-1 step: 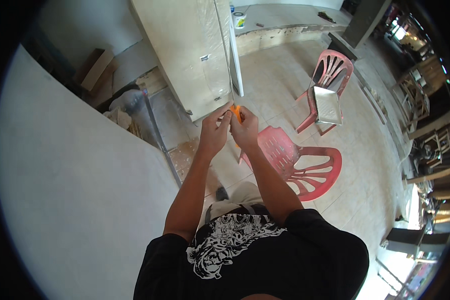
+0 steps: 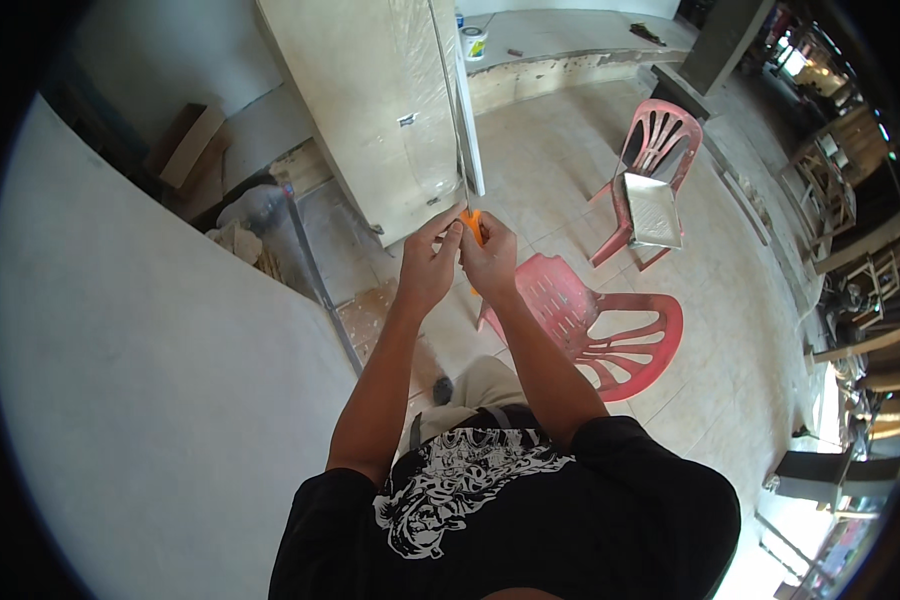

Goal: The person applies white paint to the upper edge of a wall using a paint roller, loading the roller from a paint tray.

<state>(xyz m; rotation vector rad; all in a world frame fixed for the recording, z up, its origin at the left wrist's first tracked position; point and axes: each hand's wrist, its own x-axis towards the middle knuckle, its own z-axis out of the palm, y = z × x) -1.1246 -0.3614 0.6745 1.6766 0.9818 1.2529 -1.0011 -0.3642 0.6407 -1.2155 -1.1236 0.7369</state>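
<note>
In front of my body my right hand (image 2: 488, 252) is closed round an orange handle (image 2: 475, 227). A long thin rod (image 2: 450, 95) runs up and away from the handle, passing in front of a tall pale panel (image 2: 365, 110). A bit of orange also shows below the right fist. Close beside it, my left hand (image 2: 430, 262) brings thumb and forefinger together at the base of the rod. What kind of tool this is cannot be made out. Just right of my forearm stands a red plastic chair (image 2: 555, 295), its seat specked with paint.
A second red chair (image 2: 620, 225) farther right bears a metallic paint tray (image 2: 653, 205). At the left rises a pale wall (image 2: 160, 340). A white bucket (image 2: 473, 43) stands on a raised ledge (image 2: 560, 75) at the back. Wooden furniture (image 2: 825, 185) lines the far right.
The surroundings have shifted very slightly in the picture, and my knee shows a little higher. Both hands keep the same hold on the orange handle and rod.
</note>
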